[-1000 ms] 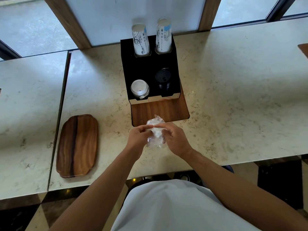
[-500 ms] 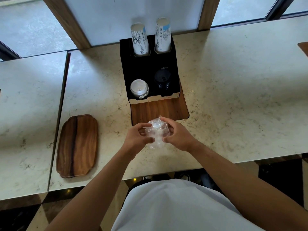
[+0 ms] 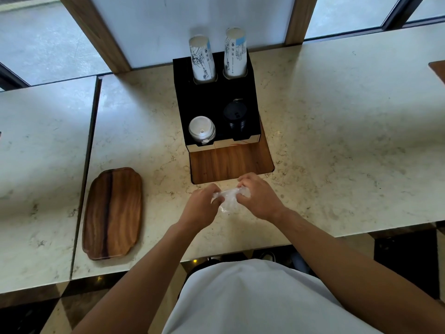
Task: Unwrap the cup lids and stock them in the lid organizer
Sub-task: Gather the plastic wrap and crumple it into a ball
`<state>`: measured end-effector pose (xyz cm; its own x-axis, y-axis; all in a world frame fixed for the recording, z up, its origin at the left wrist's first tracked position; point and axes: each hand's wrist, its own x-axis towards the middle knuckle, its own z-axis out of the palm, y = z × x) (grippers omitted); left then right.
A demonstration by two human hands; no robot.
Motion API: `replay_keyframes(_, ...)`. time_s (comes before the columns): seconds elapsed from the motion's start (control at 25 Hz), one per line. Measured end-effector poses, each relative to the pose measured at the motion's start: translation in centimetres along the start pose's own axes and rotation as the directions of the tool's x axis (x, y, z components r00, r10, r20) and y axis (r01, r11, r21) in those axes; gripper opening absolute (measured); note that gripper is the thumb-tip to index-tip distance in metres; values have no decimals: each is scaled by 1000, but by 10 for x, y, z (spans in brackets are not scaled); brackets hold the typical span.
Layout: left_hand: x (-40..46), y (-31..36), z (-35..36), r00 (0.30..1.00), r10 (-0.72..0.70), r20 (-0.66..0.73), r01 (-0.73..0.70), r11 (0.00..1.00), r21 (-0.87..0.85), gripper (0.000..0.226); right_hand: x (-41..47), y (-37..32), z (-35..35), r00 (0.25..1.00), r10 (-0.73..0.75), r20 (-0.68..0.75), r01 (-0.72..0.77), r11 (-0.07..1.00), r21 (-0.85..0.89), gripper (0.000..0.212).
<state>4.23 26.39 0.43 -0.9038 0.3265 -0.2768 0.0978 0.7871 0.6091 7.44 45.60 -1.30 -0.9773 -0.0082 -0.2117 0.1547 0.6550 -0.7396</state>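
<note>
A crumpled clear plastic wrapper (image 3: 228, 198) is bunched between my two hands, just above the counter in front of the organizer. My left hand (image 3: 201, 206) grips its left end and my right hand (image 3: 258, 195) grips its right end. The black lid organizer (image 3: 216, 97) stands at the back middle on a wooden base (image 3: 231, 162). A stack of white lids (image 3: 201, 129) fills its front left slot and a stack of black lids (image 3: 235, 117) fills the front right slot. No lids show inside the wrapper.
Two stacks of printed paper cups (image 3: 202, 59) rise from the organizer's back slots. A wooden tray (image 3: 112, 213) lies on the marble counter (image 3: 337, 150) at the left. A seam splits the counter left of the tray. Windows run behind.
The wrapper has been squeezed smaller and lower between my hands. My hands have turned and pulled slightly apart, stretching it sideways.
</note>
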Motion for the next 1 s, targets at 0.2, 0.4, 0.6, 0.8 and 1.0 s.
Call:
replay_keyframes(0.2, 1, -5, -3, 998, -14, 58, 19, 995, -100, 4, 1, -2, -3, 995, 91, 35, -96, 978, 186, 18)
replay_keyframes(0.4, 1, -14, -5, 986, 14, 166, 21, 978, -209, 23, 0, 0, -4, 985, 111, 133, -142, 957, 251, 12)
replay_keyframes(0.6, 7, -8, 4, 974, 66, 217, -7, 964, -264, 9, -18, 13, -2, 982, 153, 112, -182, 926, 331, 19)
replay_keyframes(0.8, 13, 17, 34, 947, -46, 319, 218, 822, -526, 8, -59, 37, -3, 888, 457, 60, -345, 572, 744, 84)
replay_keyframes(1.0, 7, 42, 74, 895, -33, 445, 326, 730, -600, 14, -111, 55, 5, 858, 501, 116, -330, 362, 872, 84)
